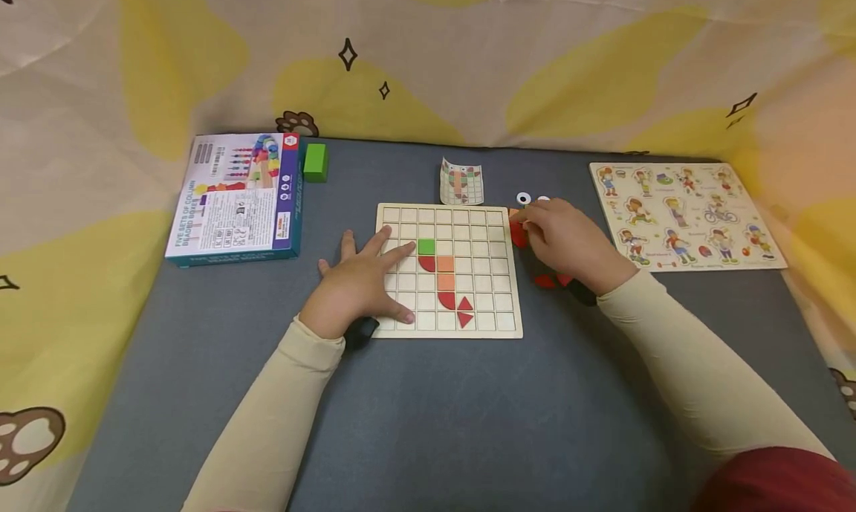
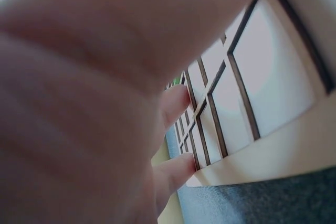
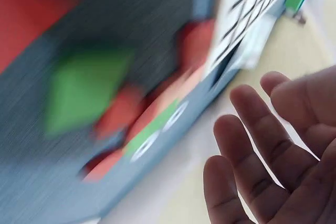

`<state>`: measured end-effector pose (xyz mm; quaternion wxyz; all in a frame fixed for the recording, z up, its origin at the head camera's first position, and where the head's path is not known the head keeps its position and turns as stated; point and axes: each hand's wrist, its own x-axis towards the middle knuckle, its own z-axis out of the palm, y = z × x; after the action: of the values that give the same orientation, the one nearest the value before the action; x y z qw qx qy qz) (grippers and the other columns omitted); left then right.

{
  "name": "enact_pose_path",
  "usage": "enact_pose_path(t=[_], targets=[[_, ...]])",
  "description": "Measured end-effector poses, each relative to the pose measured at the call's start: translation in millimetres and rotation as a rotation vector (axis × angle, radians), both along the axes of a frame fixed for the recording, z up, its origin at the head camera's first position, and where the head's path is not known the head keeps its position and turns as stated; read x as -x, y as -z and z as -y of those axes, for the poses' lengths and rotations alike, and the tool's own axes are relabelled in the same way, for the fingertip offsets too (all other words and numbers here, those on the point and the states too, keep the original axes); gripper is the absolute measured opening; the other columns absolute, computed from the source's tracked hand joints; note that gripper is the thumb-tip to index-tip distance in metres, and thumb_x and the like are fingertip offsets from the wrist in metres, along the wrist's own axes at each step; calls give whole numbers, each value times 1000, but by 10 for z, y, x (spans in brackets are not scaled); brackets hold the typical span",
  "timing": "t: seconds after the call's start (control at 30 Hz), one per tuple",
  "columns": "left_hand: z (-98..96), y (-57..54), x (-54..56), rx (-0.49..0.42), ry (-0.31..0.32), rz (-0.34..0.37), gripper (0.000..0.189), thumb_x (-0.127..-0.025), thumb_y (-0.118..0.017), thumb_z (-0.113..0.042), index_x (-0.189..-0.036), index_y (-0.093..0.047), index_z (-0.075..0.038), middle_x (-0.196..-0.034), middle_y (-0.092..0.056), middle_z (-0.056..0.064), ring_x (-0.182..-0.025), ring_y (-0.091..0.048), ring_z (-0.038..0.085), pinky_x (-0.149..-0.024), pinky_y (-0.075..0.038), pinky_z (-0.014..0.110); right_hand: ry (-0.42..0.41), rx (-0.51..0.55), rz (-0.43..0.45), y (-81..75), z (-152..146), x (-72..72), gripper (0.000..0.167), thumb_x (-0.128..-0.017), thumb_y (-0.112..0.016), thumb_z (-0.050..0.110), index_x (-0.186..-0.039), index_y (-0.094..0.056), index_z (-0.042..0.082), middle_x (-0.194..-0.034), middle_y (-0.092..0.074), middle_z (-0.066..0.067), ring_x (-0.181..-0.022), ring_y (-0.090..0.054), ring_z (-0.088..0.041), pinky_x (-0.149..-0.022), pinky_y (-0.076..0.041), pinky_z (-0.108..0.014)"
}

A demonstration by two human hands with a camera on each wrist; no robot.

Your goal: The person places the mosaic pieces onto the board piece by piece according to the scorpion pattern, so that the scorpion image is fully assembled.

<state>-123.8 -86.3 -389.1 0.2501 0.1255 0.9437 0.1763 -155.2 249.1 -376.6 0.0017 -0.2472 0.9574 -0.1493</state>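
In the head view, my left hand (image 1: 354,285) lies with spread fingers over the left side of a wooden grid board (image 1: 409,334); its thumb and some fingertips rest on the grid. The board bears a green square (image 1: 426,247), red quarter-rounds (image 1: 446,299), orange squares (image 1: 445,282) and small red triangles (image 1: 464,319). My right hand (image 1: 568,241) is over loose pieces beside the board's right edge, its fingers near a red piece (image 1: 518,234). In the right wrist view, its fingers (image 3: 252,156) are loosely bent, with nothing visible between them. Several loose pieces there are blurred, including a green one (image 3: 86,90).
A small printed pattern card (image 1: 461,182) stands behind the board. A boxed bead set (image 1: 234,200) and a green block (image 1: 316,163) are at back left. A wooden picture puzzle (image 1: 689,215) lies to the right. Round eye pieces (image 1: 524,198) lie behind my right hand.
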Motion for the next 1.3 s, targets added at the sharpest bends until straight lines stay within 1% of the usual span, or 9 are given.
enact_pose_path(t=[0.13, 0.3, 0.43, 0.5, 0.6, 0.73, 0.83, 1.1, 1.3], targets=[[-7, -10, 1, 3, -7, 2, 126, -62, -101, -55, -167, -33, -39, -179, -4, 4, -154, 12, 59, -102, -7, 93, 80, -8, 56, -13, -331, -64, 25, -100, -60, 1, -120, -75, -2, -112, -75, -17, -97, -66, -34, -90, -53, -52], [-12, -11, 3, 0, -12, -4, 126, -62, -102, -54, -167, -34, -39, -179, -5, 5, -154, 11, 59, -102, -8, 93, 111, -41, 119, 13, -554, -155, 24, -103, -62, 6, -121, -76, -2, -112, -74, -18, -92, -65, -30, -83, -52, -50], [-11, -13, 1, -3, -12, -11, 126, -61, -102, -54, -167, -35, -38, -178, -6, 5, -154, 10, 59, -101, -9, 93, 129, -52, 125, 60, -646, -218, 25, -102, -63, 7, -121, -77, 0, -111, -74, -16, -89, -63, -29, -80, -50, -47], [-13, -17, 0, -2, -10, -14, 126, -61, -102, -54, -166, -35, -38, -178, -7, 6, -154, 9, 60, -101, -9, 93, 133, -48, 120, 76, -675, -241, 24, -101, -64, 7, -121, -78, 1, -110, -73, -16, -89, -62, -28, -79, -49, -47], [-13, -23, -8, -4, -9, -20, 125, -61, -102, -53, -166, -36, -37, -178, -8, 7, -154, 8, 60, -100, -10, 93, 132, -30, 120, 77, -702, -274, 24, -101, -66, 6, -121, -77, 1, -111, -73, -17, -92, -63, -30, -82, -50, -49], [-7, -21, -13, -10, -8, -28, 125, -61, -102, -53, -166, -37, -36, -178, -9, 7, -154, 7, 61, -100, -10, 94, 133, -13, 134, 62, -712, -306, 24, -101, -68, 7, -122, -77, 0, -116, -73, -20, -102, -65, -36, -89, -51, -55], [-7, -17, -11, -10, -8, -31, 125, -61, -102, -53, -166, -37, -37, -178, -9, 7, -154, 7, 61, -100, -10, 94, 136, -14, 139, 55, -710, -324, 23, -100, -69, 7, -120, -77, 0, -118, -73, -20, -106, -66, -38, -93, -51, -58], [-7, -6, -8, -9, -4, -35, 125, -60, -102, -54, -166, -37, -37, -178, -9, 7, -154, 6, 61, -100, -10, 94, 117, -20, 121, 84, -704, -355, 21, -97, -72, 6, -117, -77, -1, -116, -73, -21, -108, -67, -40, -97, -50, -60], [-2, -8, -12, -13, -3, -34, 125, -61, -102, -53, -166, -37, -36, -178, -9, 7, -154, 7, 61, -100, -10, 94, 111, -27, 98, 103, -707, -366, 20, -96, -74, 6, -114, -78, -1, -115, -74, -20, -107, -68, -40, -96, -49, -61]])
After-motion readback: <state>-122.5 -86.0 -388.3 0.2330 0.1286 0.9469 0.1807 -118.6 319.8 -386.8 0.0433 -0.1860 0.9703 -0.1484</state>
